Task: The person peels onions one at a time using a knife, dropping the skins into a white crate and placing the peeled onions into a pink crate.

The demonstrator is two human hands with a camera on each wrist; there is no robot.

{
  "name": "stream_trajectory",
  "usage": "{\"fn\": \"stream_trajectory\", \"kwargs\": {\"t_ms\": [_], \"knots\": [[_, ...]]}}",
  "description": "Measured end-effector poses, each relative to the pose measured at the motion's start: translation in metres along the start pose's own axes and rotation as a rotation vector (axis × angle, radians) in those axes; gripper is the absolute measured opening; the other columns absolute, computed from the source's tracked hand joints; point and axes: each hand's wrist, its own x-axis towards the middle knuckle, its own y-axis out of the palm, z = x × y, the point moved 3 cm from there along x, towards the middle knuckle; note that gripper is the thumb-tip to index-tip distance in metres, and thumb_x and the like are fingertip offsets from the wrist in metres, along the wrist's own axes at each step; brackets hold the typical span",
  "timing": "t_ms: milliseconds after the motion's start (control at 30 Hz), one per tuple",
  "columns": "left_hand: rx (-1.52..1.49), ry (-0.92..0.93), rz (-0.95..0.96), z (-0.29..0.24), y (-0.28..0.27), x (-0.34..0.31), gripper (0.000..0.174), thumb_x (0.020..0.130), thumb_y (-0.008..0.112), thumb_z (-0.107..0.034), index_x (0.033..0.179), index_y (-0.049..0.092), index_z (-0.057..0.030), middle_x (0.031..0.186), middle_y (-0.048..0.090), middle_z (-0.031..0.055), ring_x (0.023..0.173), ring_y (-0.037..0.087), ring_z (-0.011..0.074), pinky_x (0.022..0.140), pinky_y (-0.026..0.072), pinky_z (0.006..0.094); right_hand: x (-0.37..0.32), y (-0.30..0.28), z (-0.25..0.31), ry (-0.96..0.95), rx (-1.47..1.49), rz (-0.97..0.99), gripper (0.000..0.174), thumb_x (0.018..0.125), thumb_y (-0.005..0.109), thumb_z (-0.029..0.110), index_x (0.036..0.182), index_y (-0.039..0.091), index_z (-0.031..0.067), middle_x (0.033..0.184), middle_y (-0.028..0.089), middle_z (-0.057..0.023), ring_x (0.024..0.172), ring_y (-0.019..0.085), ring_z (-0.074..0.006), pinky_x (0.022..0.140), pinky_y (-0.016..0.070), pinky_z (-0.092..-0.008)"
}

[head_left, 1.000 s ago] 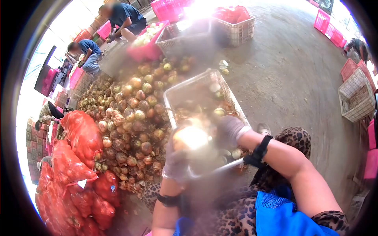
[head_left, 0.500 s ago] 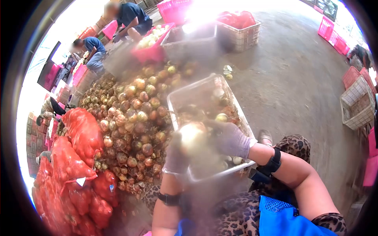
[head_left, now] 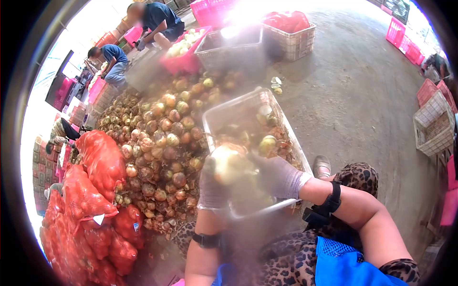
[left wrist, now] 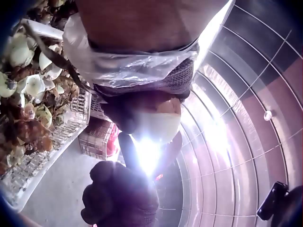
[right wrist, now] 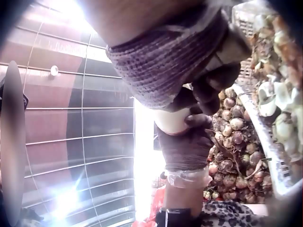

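Observation:
In the head view a pale, partly peeled onion (head_left: 228, 164) is gripped by the gloved left hand (head_left: 213, 188) over the near end of a white crate (head_left: 293, 138). The gloved right hand (head_left: 281, 177) is at the onion's right side, its fingers blurred by glare. The right wrist view shows the onion (right wrist: 171, 121) between both hands, with the right hand's (right wrist: 165, 71) dark fingers curled; something pale and narrow (right wrist: 232, 49) lies in them, its kind unclear. In the left wrist view the onion (left wrist: 158, 125) sits in the left hand (left wrist: 128, 111).
Onion skins and pieces (left wrist: 33, 90) lie in the crate. A large heap of unpeeled onions (head_left: 162, 138) spreads to its left, beside red mesh sacks (head_left: 95, 214). Behind stand a pink crate of peeled onions (head_left: 183, 47) and other crates (head_left: 291, 43). Two people (head_left: 155, 24) crouch at the back left.
The onion and both hands have shifted slightly within the head view, staying close together over the crate. The camera view has also moved a little. The left hand keeps its grip on the onion.

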Motion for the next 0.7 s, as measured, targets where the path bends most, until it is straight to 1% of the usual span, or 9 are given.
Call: {"fn": "stream_trajectory", "kwargs": {"t_ms": [33, 67, 100, 167, 267, 333, 433, 533, 700], "knots": [[0.027, 0.018, -0.011, 0.000, -0.002, 0.000, 0.068, 0.085, 0.056, -0.058, 0.125, 0.049, -0.0032, 0.106, 0.062, 0.0145, 0.081, 0.064, 0.0244, 0.060, 0.0575, 0.0344, 0.001, -0.001, -0.001, 0.020, 0.037, 0.016, 0.023, 0.078, 0.059, 0.019, 0.091, 0.067, 0.0013, 0.116, 0.051, -0.0198, 0.068, 0.064, -0.0268, 0.065, 0.0537, -0.0366], [0.055, 0.037, -0.024, 0.000, -0.004, -0.001, 0.068, 0.085, 0.056, -0.058, 0.125, 0.049, -0.0034, 0.105, 0.062, 0.0141, 0.081, 0.064, 0.0239, 0.059, 0.0570, 0.0346, 0.001, -0.001, -0.002, 0.063, 0.090, 0.021, 0.027, 0.079, 0.059, 0.018, 0.102, 0.060, 0.0033, 0.109, 0.054, -0.0206, 0.068, 0.064, -0.0290, 0.064, 0.0530, -0.0384], [-0.100, -0.002, 0.015, 0.001, -0.007, 0.000, 0.067, 0.085, 0.055, -0.058, 0.124, 0.049, -0.0032, 0.104, 0.061, 0.0139, 0.080, 0.063, 0.0235, 0.057, 0.0559, 0.0345, 0.002, 0.000, -0.003, 0.106, 0.142, 0.024, 0.035, 0.081, 0.058, 0.018, 0.113, 0.053, 0.0053, 0.102, 0.056, -0.0213, 0.068, 0.064, -0.0312, 0.063, 0.0523, -0.0403], [-0.284, -0.018, 0.064, -0.004, -0.009, 0.000, 0.064, 0.086, 0.055, -0.056, 0.123, 0.050, -0.0026, 0.102, 0.061, 0.0135, 0.076, 0.061, 0.0229, 0.053, 0.0530, 0.0340, -0.003, 0.007, -0.010, 0.235, 0.281, 0.013, 0.068, 0.084, 0.056, 0.016, 0.145, 0.026, 0.0135, 0.076, 0.063, -0.0231, 0.068, 0.064, -0.0387, 0.059, 0.0491, -0.0469], [-0.387, 0.040, 0.062, -0.015, -0.005, -0.001, 0.056, 0.087, 0.057, -0.049, 0.121, 0.051, -0.0039, 0.105, 0.060, 0.0140, 0.078, 0.060, 0.0219, 0.053, 0.0522, 0.0309, -0.005, 0.024, -0.022, 0.249, 0.162, 0.061, 0.057, 0.085, 0.057, 0.019, 0.137, 0.035, 0.0125, 0.074, 0.062, -0.0217, 0.069, 0.064, -0.0397, 0.061, 0.0496, -0.0478], [-0.407, 0.043, 0.069, -0.018, 0.003, -0.003, 0.055, 0.087, 0.058, -0.048, 0.122, 0.051, -0.0061, 0.107, 0.060, 0.0129, 0.081, 0.060, 0.0210, 0.055, 0.0532, 0.0305, 0.000, 0.012, -0.009, 0.250, 0.130, -0.067, 0.053, 0.085, 0.058, 0.020, 0.133, 0.038, 0.0107, 0.071, 0.062, -0.0214, 0.065, 0.063, -0.0403, 0.058, 0.0492, -0.0475], [-0.450, 0.024, 0.101, -0.012, 0.022, -0.011, 0.056, 0.087, 0.056, -0.051, 0.124, 0.052, -0.0083, 0.109, 0.060, 0.0113, 0.082, 0.061, 0.0206, 0.058, 0.0546, 0.0312, 0.004, -0.012, 0.017, 0.249, 0.194, -0.179, 0.057, 0.085, 0.056, 0.017, 0.137, 0.034, 0.0091, 0.067, 0.061, -0.0195, 0.059, 0.062, -0.0378, 0.053, 0.0480, -0.0464], [-0.385, -0.007, 0.009, -0.007, 0.023, -0.010, 0.058, 0.086, 0.055, -0.055, 0.121, 0.054, -0.0090, 0.107, 0.062, 0.0095, 0.082, 0.062, 0.0212, 0.060, 0.0563, 0.0318, 0.006, -0.011, 0.012, 0.188, -0.023, -0.178, 0.064, 0.083, 0.054, 0.012, 0.141, 0.029, 0.0040, 0.061, 0.058, -0.0147, 0.051, 0.060, -0.0311, 0.046, 0.0441, -0.0445], [-0.398, -0.016, 0.064, 0.000, 0.010, 0.001, 0.059, 0.086, 0.055, -0.056, 0.120, 0.054, -0.0072, 0.106, 0.062, 0.0084, 0.083, 0.063, 0.0222, 0.061, 0.0574, 0.0322, 0.017, -0.015, 0.012, 0.336, -0.106, -0.114, 0.072, 0.080, 0.057, 0.013, 0.144, 0.024, 0.0037, 0.063, 0.059, -0.0131, 0.051, 0.060, -0.0297, 0.044, 0.0431, -0.0429]]}}
